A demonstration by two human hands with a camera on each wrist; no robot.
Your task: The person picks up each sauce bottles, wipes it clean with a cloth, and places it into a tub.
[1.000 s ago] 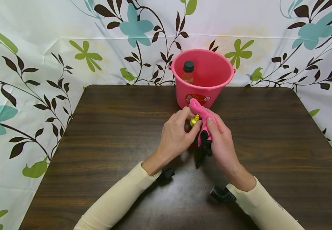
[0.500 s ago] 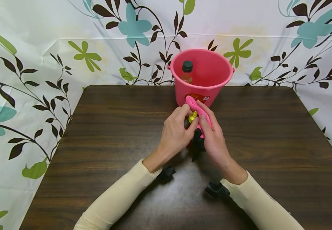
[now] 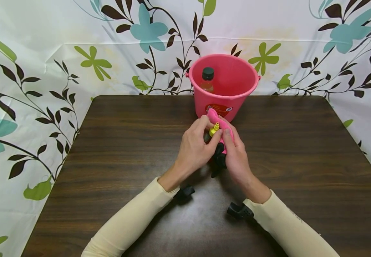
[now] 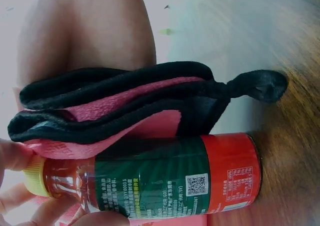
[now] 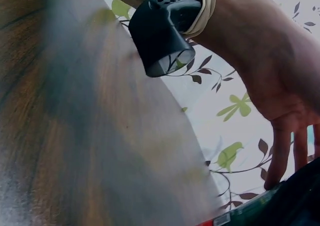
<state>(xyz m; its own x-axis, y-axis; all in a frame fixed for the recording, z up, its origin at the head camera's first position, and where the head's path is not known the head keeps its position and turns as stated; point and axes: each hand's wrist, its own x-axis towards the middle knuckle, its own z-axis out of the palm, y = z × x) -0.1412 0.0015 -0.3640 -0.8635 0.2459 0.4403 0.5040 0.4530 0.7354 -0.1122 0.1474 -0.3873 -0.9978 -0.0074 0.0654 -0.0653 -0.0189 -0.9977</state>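
Observation:
My left hand (image 3: 196, 142) grips a sauce bottle (image 4: 150, 186) around its neck, just below the pointed yellow cap (image 3: 214, 130). In the left wrist view the bottle shows a green label with a red band at its base. My right hand (image 3: 238, 151) holds a folded pink cloth (image 3: 223, 123) with black edging against the bottle's side. A black loop (image 4: 260, 86) hangs from the cloth's end. From the head, most of the bottle is hidden behind the left hand and the cloth. The right wrist view catches the left hand's fingertips on the green label.
Just behind the hands, a pink bucket (image 3: 201, 101) stands at the back of the dark wooden table (image 3: 134, 142). Inside it is another bottle (image 3: 208, 75) with a dark cap. A floral curtain (image 3: 115, 71) hangs behind the table. Black cameras (image 3: 239, 211) are strapped under both wrists.
The right hand and the cloth have shifted left and slightly upward, closer in against the bottle. The left hand has stayed nearly in place.

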